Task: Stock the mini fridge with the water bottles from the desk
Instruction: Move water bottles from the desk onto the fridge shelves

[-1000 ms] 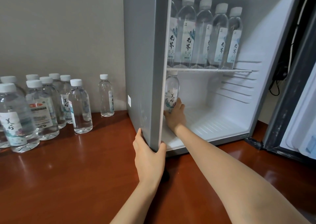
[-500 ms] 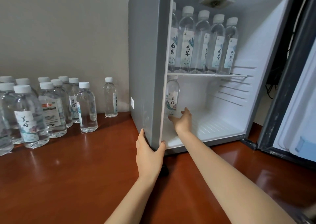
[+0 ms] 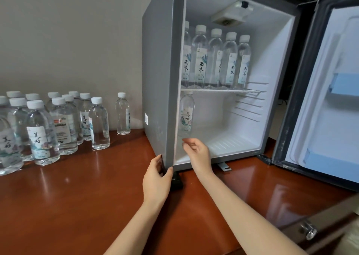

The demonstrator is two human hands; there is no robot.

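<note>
The grey mini fridge stands open on the brown desk. Several water bottles line its upper shelf. One bottle stands alone at the back left of the lower compartment. My right hand hovers at the fridge's front lip, below and in front of that bottle, fingers loosely curled, holding nothing. My left hand rests against the fridge's lower left front corner, thumb and fingers around the edge. Several more bottles stand clustered on the desk at the left, with one bottle apart beside the fridge.
The fridge door hangs open at the right, its white inner liner facing me. A wall stands close behind the desk bottles. A drawer front with a metal lock shows at the lower right.
My right hand let go of the lower-compartment bottle and drew back out to the fridge's front lip. The view has pulled back. My left hand stays at the corner.
</note>
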